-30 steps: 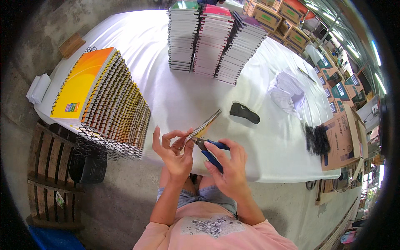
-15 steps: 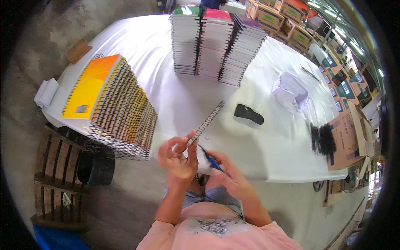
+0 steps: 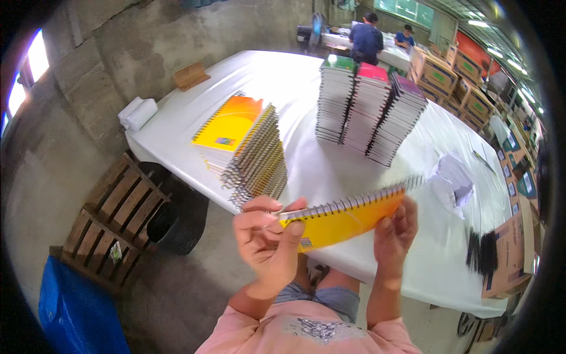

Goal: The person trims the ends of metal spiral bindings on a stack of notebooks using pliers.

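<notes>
A yellow and orange spiral notebook (image 3: 348, 221) is held up over the near edge of the table, between my two hands. Its coil (image 3: 414, 182) runs along the upper edge and sticks out past the right end. My left hand (image 3: 265, 239) is closed on the left end, thumb in front by the coil. At the other end, my right hand (image 3: 396, 233) grips the notebook's right side, thumb on the cover. To the left, a pile of similar yellow notebooks (image 3: 227, 125) stands on the table, coils showing. The blue-handled pliers do not show.
Tall notebook stacks with green (image 3: 338, 100), pink (image 3: 368, 109) and purple (image 3: 398, 121) covers stand farther back. Rightward lie a crumpled white bag (image 3: 453, 183), a black coil bundle (image 3: 482, 251) and a carton (image 3: 507, 253). A black bin (image 3: 177, 227) and wooden pallet (image 3: 112, 218) stand left.
The view has swung left and up. Earlier my left hand held a coil seen edge-on and my right hand held blue-handled pliers; now both hands hold the notebook, its cover facing me.
</notes>
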